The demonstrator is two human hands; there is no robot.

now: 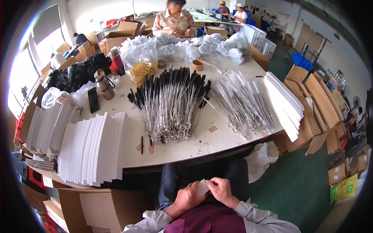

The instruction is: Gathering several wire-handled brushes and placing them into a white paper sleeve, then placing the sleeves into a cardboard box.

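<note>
Over my lap, below the table's near edge, my left hand (189,197) and my right hand (220,189) meet on a small white piece of card or paper (202,188). The fingers of both hands are closed on it, and its lower part is hidden by them. On the white table (171,156) in front lies a large heap of thin wire brushes (171,105) with black bristles and looped metal ends towards me. A second heap of wire brushes (246,101), with pale bristles, lies to its right.
Long white boxes (91,149) stand in rows at left; more white strips (285,103) lie at right. A black pen (142,145), phone (93,99), flask (105,86) and tape roll (197,65) are on the table. Cardboard boxes (128,206) flank me. Across sits a co-worker (173,23).
</note>
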